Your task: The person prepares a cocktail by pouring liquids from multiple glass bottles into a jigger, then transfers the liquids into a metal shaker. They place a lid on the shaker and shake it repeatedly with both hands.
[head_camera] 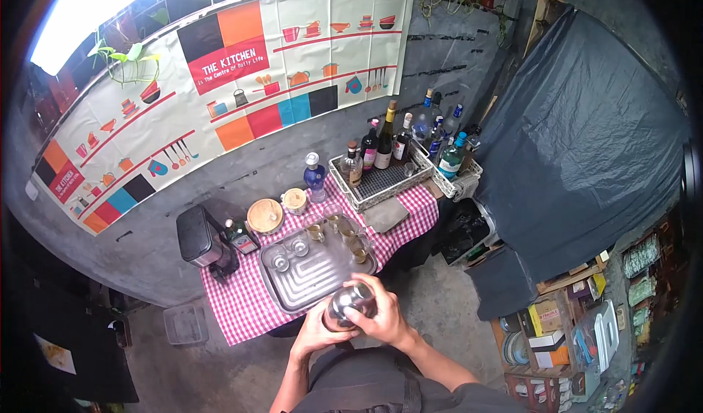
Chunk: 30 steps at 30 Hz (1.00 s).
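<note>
A shiny metal cocktail shaker [351,299] is held in front of my body, just off the near edge of the tray. My left hand [318,328] wraps its lower left side. Over its top and right side curl the fingers of my right hand [387,314]. Beyond the shaker lies a grey metal tray [307,291] with ridged lines. Two clear glasses [279,260] stand at its left side. Several glass mugs with amber liquid, one a handled mug [358,251], line its far and right sides.
A red checked cloth [236,308] covers the table. Behind the tray are wooden-lidded jars [265,216], a blue bottle [315,178] and a bottle basket [379,190]. At left stand a black bin [200,234] and a dark green bottle [240,237]. Shelves [549,325] stand at right.
</note>
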Tool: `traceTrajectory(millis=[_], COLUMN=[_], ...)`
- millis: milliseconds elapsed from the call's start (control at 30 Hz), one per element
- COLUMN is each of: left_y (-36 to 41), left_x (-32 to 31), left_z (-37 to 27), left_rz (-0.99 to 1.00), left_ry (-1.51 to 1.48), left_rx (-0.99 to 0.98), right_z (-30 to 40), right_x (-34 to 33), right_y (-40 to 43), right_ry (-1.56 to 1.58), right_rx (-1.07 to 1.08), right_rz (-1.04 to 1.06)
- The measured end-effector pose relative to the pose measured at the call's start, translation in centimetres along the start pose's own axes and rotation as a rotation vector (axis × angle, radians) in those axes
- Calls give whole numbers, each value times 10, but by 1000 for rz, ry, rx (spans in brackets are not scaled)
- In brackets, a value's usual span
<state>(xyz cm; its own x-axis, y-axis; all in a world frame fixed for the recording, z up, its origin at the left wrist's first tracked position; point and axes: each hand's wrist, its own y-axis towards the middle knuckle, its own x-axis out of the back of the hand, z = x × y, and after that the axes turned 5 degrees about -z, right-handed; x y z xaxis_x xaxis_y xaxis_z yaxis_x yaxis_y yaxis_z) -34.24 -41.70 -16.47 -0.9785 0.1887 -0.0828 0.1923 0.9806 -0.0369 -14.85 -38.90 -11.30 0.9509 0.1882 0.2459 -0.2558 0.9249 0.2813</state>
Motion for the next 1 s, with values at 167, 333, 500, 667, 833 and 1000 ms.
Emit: traceTrajectory(millis=[167, 333, 500, 667, 833, 1000], left_y=[-11, -18, -18, -17, -12, -21], left_x=[5, 12, 12, 1, 8, -7], left_z=[11, 13, 20, 10, 5, 15], left_rz=[-22, 45, 8, 46, 38, 67], left_ry=[-141, -64, -196, 10, 207, -91], left_rx=[-156, 38, -38, 17, -159, 44], right_z=[7, -2, -4, -8, -18, 8], right_x=[-12, -12, -21, -11, -20, -10], right_y=[-11, -7, -25, -17, -43, -16], right_ry=[-171, 27, -81, 20, 125, -163], right_rx=[561, -71, 522, -136, 316, 135], right_rz=[128, 72, 80, 72, -53, 71])
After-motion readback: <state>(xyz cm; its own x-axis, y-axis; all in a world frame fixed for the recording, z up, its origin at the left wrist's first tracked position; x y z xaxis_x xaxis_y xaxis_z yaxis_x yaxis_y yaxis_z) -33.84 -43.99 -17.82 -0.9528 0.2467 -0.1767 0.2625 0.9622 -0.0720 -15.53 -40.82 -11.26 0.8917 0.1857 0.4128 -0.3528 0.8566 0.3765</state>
